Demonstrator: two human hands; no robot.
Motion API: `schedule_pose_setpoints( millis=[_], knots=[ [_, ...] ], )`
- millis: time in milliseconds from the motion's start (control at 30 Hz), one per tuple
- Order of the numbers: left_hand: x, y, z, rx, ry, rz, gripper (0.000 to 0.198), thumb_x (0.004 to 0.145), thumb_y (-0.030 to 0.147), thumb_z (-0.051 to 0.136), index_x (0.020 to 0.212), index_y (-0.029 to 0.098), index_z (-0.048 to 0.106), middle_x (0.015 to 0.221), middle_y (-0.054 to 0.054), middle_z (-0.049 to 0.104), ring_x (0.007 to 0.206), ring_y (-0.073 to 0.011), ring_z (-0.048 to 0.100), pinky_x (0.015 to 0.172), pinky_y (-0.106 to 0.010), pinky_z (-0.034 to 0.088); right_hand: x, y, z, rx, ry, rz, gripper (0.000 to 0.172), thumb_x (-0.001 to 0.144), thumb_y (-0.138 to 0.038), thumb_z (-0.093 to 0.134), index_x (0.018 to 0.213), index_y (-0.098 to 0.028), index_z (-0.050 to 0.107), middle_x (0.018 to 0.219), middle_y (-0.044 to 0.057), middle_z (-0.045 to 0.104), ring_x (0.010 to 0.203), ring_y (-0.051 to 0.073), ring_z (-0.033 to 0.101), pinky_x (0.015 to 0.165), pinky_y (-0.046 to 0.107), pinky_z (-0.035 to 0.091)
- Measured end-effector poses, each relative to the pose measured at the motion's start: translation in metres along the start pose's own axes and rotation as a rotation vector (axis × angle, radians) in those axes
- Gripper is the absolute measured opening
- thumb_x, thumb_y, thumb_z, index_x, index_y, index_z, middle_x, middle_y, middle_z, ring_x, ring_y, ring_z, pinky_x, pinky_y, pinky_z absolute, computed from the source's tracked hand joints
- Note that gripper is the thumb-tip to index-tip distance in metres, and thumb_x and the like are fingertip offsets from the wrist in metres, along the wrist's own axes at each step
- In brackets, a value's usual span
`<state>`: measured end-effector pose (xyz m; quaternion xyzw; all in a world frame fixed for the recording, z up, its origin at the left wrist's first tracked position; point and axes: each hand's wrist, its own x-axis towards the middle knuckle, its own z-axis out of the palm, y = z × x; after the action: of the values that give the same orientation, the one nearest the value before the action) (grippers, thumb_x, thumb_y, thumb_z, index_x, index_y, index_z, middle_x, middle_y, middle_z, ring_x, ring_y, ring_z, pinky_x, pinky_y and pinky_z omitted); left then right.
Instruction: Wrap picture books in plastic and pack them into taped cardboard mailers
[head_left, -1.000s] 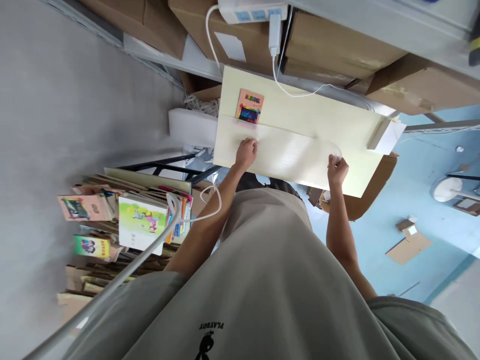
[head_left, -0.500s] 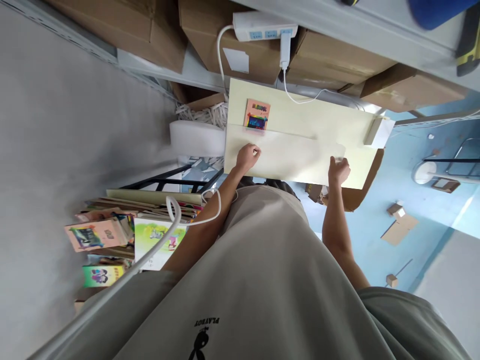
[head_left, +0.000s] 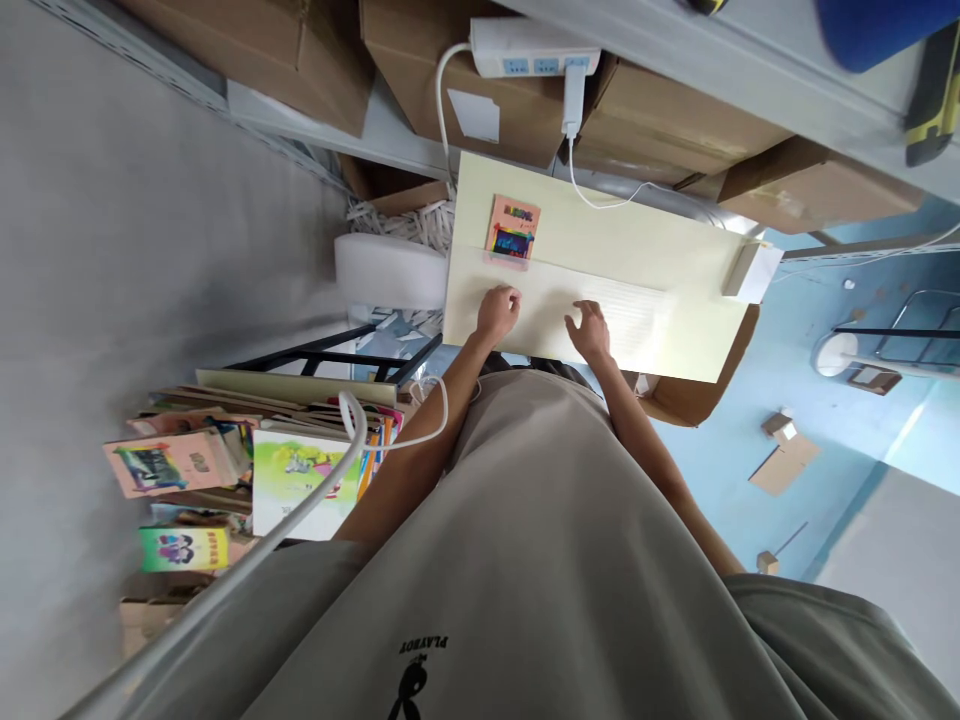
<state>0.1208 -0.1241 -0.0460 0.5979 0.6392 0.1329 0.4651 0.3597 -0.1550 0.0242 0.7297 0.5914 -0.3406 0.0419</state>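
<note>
Sheet of clear plastic (head_left: pixel 628 308) could be creased if dragged; left hand (head_left: pixel 498 315): fingers curled, grip unclear; right hand (head_left: pixel 589 331): fingers apart.

Here's the sheet (head_left: pixel 630 318), clear and glossy, spread along the near side of the cream board (head_left: pixel 660 245), bright streaks lining its right part. And the book (head_left: pixel 511 222), pink with a dark, rainbow-framed picture, lies closed, cover up, at the board's left, its near end showing through the sheet's far edge.
</note>
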Motion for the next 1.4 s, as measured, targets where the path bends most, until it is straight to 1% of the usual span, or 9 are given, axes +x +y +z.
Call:
schedule_pose_setpoints(
  millis=[133, 467, 633, 967, 1133, 1200, 1267, 1333, 1400],
  knots=[
    [-0.005, 0.005, 0.001, -0.006, 0.018, -0.014, 0.025, 0.103, 0.01, 0.06, 0.11, 0.019, 0.083, 0.124, -0.017, 0.084, 0.114, -0.0322, 0.076, 0.114, -0.048, 0.059, -0.002, -0.009, 0.006, -0.05, -0.081, -0.019, 0.05, 0.109, -0.032, 0.059, 0.155, -0.015, 0.07, 0.169, 0.024, 0.06, 0.144, 0.042, 0.068, 0.117, 0.057, 0.064],
    [-0.017, 0.004, 0.002, -0.041, 0.081, -0.026, 0.028, 0.103, 0.01, 0.06, 0.116, 0.021, 0.083, 0.126, -0.014, 0.085, 0.112, -0.0307, 0.077, 0.111, -0.046, 0.06, 0.0, -0.001, 0.011, -0.043, -0.078, -0.052, 0.047, 0.111, -0.036, 0.058, 0.151, -0.017, 0.073, 0.166, 0.024, 0.062, 0.139, 0.042, 0.07, 0.114, 0.057, 0.065],
    [-0.022, 0.006, 0.006, -0.028, 0.069, -0.037, 0.028, 0.105, 0.011, 0.059, 0.117, 0.02, 0.083, 0.126, -0.015, 0.085, 0.108, -0.0297, 0.077, 0.109, -0.045, 0.06, -0.002, 0.003, 0.012, -0.051, -0.082, -0.057, 0.048, 0.11, -0.031, 0.058, 0.153, -0.015, 0.071, 0.167, 0.025, 0.06, 0.141, 0.042, 0.069, 0.118, 0.057, 0.063],
    [-0.03, 0.01, 0.011, -0.017, 0.049, -0.031, 0.026, 0.106, 0.012, 0.06, 0.116, 0.02, 0.083, 0.126, -0.015, 0.085, 0.106, -0.0288, 0.077, 0.107, -0.043, 0.06, -0.012, 0.006, 0.009, -0.045, -0.099, -0.041, 0.05, 0.11, -0.03, 0.056, 0.155, -0.013, 0.069, 0.168, 0.025, 0.06, 0.14, 0.042, 0.07, 0.12, 0.057, 0.061],
    [-0.034, 0.017, 0.011, -0.046, 0.078, -0.051, 0.025, 0.105, 0.011, 0.06, 0.113, 0.02, 0.083, 0.124, -0.014, 0.086, 0.106, -0.0282, 0.078, 0.106, -0.042, 0.061, -0.015, 0.006, 0.005, -0.039, -0.08, -0.043, 0.046, 0.11, -0.029, 0.058, 0.152, -0.016, 0.072, 0.166, 0.025, 0.062, 0.138, 0.042, 0.071, 0.116, 0.057, 0.063],
    [-0.036, 0.019, 0.005, -0.069, 0.13, -0.084, 0.026, 0.106, 0.012, 0.06, 0.114, 0.02, 0.083, 0.124, -0.014, 0.086, 0.106, -0.0275, 0.079, 0.106, -0.04, 0.061, -0.013, -0.003, 0.003, -0.032, -0.061, -0.085, 0.046, 0.11, -0.029, 0.057, 0.151, -0.015, 0.072, 0.165, 0.025, 0.062, 0.138, 0.042, 0.071, 0.114, 0.057, 0.064],
    [-0.038, 0.017, -0.006, -0.107, 0.214, -0.135, 0.026, 0.107, 0.013, 0.06, 0.116, 0.02, 0.083, 0.126, -0.014, 0.086, 0.108, -0.0267, 0.08, 0.106, -0.038, 0.06, -0.008, -0.022, 0.002, -0.02, -0.051, -0.171, 0.047, 0.111, -0.03, 0.055, 0.152, -0.014, 0.071, 0.165, 0.026, 0.063, 0.139, 0.041, 0.071, 0.114, 0.057, 0.064],
    [-0.04, 0.009, -0.024, -0.166, 0.337, -0.203, 0.026, 0.109, 0.015, 0.059, 0.118, 0.021, 0.082, 0.129, -0.014, 0.085, 0.109, -0.0262, 0.08, 0.107, -0.037, 0.059, 0.001, -0.052, 0.006, -0.011, -0.058, -0.287, 0.046, 0.113, -0.031, 0.054, 0.153, -0.015, 0.07, 0.163, 0.025, 0.064, 0.139, 0.04, 0.071, 0.112, 0.057, 0.065],
    [-0.042, -0.007, -0.045, -0.247, 0.493, -0.296, 0.024, 0.11, 0.017, 0.059, 0.118, 0.021, 0.082, 0.128, -0.014, 0.085, 0.109, -0.0257, 0.08, 0.107, -0.036, 0.059, 0.013, -0.089, 0.015, -0.015, -0.079, -0.405, 0.044, 0.114, -0.031, 0.053, 0.152, -0.017, 0.07, 0.161, 0.024, 0.066, 0.14, 0.039, 0.071, 0.112, 0.056, 0.065]
  ],
)
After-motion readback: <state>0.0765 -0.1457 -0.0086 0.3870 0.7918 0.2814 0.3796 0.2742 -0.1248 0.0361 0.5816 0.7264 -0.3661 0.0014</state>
